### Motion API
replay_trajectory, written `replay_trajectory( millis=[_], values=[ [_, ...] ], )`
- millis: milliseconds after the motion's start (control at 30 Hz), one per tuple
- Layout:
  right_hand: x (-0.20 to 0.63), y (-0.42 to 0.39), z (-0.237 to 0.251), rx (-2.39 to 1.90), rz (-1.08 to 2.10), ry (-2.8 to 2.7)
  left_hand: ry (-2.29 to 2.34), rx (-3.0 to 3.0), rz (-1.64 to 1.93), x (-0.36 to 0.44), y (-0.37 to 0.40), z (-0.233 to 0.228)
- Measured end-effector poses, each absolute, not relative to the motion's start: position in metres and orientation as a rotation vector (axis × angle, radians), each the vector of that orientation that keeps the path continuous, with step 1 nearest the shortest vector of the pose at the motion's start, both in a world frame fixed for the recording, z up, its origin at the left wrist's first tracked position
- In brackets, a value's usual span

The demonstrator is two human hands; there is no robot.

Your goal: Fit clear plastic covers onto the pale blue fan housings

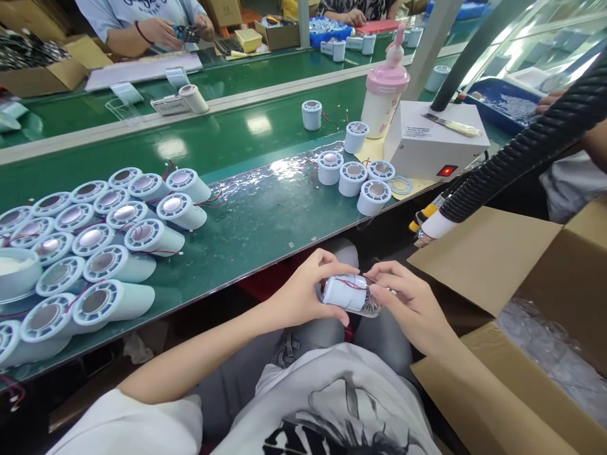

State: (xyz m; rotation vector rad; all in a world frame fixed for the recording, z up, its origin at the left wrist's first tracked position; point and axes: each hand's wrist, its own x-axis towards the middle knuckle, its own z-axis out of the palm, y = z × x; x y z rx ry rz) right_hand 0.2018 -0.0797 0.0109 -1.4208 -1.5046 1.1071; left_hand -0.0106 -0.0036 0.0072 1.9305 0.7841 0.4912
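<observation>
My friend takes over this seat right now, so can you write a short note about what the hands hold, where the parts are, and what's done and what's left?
Left hand: grips a pale blue cylinder housing with red wires, over the lap.
Right hand: pinches a clear grille cap at that housing's end; whether it is seated cannot be told.
Where things are: a big batch of like housings lies left on the green bench; five stand upright near the white box; an open carton sits to the right.
Done: the sorted piles suggest some were handled.
Left: probably the housing in hand, maybe the rest.
</observation>
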Motion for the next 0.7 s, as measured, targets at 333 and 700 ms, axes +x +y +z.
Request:
replay_trajectory(
  millis=[333, 700],
  values=[
    [0.211, -0.078, 0.009, -1.216, 1.351, -1.297, 0.659, 1.38, 0.433, -0.01, -0.014, 0.003],
    [0.218, -0.097, 0.006, -1.236, 1.23, -1.532, 0.549, 1.418, 0.374, -0.017, -0.014, 0.017]
  ],
)
